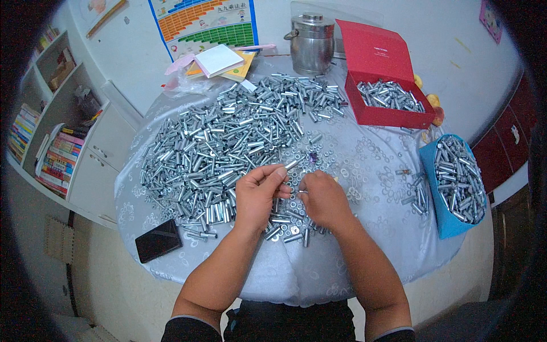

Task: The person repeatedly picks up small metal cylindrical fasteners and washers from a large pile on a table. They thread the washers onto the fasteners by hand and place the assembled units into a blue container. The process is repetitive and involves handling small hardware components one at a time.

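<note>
Near the middle of the table, my left hand (261,191) pinches a shiny metal sleeve (292,165) between thumb and forefinger, its end pointing up and to the right. Just beside it, my right hand (323,198) is closed with curled fingers; whatever lies in them is hidden. Loose washers and nuts (329,153) are spread around and beyond both hands. A large heap of metal sleeves and bolts (228,137) covers the table to the left and behind. More short sleeves (293,237) lie below my hands, close to my wrists.
A black phone (158,240) lies at the table's left front. On the right stand a red box (393,117) and a blue bag (434,188), both full of metal parts, with several loose pieces (420,196) alongside. A steel pot (312,45) and notebooks (219,60) sit behind.
</note>
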`<state>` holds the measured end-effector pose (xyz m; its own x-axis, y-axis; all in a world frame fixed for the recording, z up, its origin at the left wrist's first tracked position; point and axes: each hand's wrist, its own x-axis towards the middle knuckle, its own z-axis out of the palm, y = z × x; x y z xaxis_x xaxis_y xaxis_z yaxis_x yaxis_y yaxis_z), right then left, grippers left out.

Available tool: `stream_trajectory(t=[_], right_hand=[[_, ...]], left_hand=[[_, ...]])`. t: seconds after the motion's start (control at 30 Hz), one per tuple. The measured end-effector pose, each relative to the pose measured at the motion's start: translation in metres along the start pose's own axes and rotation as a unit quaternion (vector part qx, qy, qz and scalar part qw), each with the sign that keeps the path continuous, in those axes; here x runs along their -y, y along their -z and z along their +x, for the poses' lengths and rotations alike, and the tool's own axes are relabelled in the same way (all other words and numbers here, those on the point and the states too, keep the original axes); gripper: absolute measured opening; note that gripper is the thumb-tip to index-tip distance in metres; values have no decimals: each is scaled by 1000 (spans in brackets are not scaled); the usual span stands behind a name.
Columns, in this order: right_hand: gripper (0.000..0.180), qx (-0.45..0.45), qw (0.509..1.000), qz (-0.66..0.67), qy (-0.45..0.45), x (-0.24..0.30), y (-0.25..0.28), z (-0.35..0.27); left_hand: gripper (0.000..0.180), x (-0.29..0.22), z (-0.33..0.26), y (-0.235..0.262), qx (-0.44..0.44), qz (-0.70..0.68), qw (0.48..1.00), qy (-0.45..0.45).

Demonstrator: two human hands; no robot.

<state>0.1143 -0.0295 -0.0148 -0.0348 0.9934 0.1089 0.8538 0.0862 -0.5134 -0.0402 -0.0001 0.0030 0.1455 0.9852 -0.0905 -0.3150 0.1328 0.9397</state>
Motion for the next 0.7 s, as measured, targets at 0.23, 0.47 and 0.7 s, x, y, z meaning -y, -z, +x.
stream_trajectory(t=[0.23, 0.47, 0.7], right_hand=[[18, -62, 982, 176, -9, -8, 3, -2], [21, -28, 852, 503, -143, -22, 22, 1], [22, -93, 770, 622, -114, -18, 31, 0]], left_hand=[[21, 1, 1, 2, -5, -1, 1000, -5], [22, 0, 0, 1, 7, 31, 999, 21], [22, 5, 3, 5, 80, -23, 993, 85]])
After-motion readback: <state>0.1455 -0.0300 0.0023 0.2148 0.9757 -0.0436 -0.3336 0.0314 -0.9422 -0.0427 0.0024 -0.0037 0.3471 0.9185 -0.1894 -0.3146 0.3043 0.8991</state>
